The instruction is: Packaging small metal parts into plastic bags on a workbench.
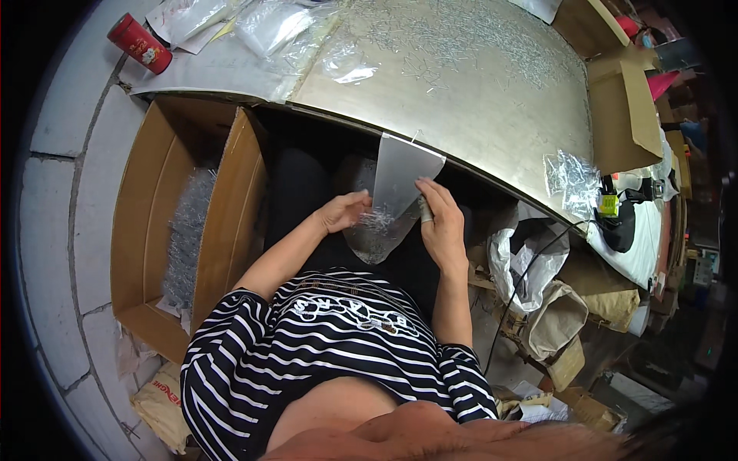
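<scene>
A translucent plastic bag [407, 173] hangs at the table's front edge, above my lap. Beside its lower left side, my left hand [346, 212] has its fingers curled in a pinch at the plastic. My right hand [443, 227] is at the bag's right side, fingers close together and fingertips on its edge; one finger wears a pale wrap. Between the hands shows a clump of small shiny wire pieces [377, 220]; whether it lies inside the bag I cannot tell. A greyish see-through pouch-like shape [373, 250] hangs lower, over my dark trousers.
Many thin metal pieces [461, 38] lie scattered across the metal-topped table [369, 100]. An open carton [131, 253] at left holds a heap of wire pieces [188, 238]. A red can [140, 44] stands at the far left. White sacks [530, 257] and a black cable [530, 265] are at right.
</scene>
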Motion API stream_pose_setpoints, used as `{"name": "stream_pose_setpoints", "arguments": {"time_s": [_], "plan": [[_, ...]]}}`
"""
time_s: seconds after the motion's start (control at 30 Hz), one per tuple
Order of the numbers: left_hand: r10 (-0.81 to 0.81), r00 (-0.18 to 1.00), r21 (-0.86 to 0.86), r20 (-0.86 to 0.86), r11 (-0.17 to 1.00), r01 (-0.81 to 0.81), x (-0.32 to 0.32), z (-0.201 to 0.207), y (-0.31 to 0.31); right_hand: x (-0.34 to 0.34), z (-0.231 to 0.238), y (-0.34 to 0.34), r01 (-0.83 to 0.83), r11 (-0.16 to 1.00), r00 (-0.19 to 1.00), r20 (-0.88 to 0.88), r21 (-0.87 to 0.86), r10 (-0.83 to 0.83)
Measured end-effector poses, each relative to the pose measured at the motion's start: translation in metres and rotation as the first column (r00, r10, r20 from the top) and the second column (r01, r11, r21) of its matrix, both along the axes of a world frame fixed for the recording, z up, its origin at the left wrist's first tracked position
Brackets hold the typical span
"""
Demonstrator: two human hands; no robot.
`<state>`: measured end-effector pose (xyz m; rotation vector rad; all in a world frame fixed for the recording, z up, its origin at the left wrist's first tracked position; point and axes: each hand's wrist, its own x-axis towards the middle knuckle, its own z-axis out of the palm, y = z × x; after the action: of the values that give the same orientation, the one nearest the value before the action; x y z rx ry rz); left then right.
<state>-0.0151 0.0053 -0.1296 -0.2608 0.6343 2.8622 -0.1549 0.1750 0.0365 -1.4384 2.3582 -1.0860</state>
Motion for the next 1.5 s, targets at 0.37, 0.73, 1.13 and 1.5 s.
{"name": "stream_pose_setpoints", "arguments": {"time_s": [0.37,0.73,1.13,1.5], "plan": [[0.059,0.998,-0.315,0.013,0.948,-0.052,0.005,0.006,0.025,0.021,-0.051,0.002,-0.352,0.917,0.896,0.35,0.187,0.273],[-0.053,0.961,-0.24,0.27,0.963,0.121,0.01,0.004,0.033,-0.007,-0.036,-0.001,-0.025,1.0,0.925,0.38,0.005,0.022],[0.099,0.992,-0.392,-0.082,0.912,-0.124,-0.012,0.095,0.014,-0.038,-0.022,0.007,-0.082,0.988,0.896,0.425,-0.13,0.131],[0.373,0.919,-0.764,-0.125,0.555,-0.329,0.011,0.094,-0.016,-0.219,-0.022,0.071,0.527,0.763,0.719,-0.282,-0.373,-0.635]]}}
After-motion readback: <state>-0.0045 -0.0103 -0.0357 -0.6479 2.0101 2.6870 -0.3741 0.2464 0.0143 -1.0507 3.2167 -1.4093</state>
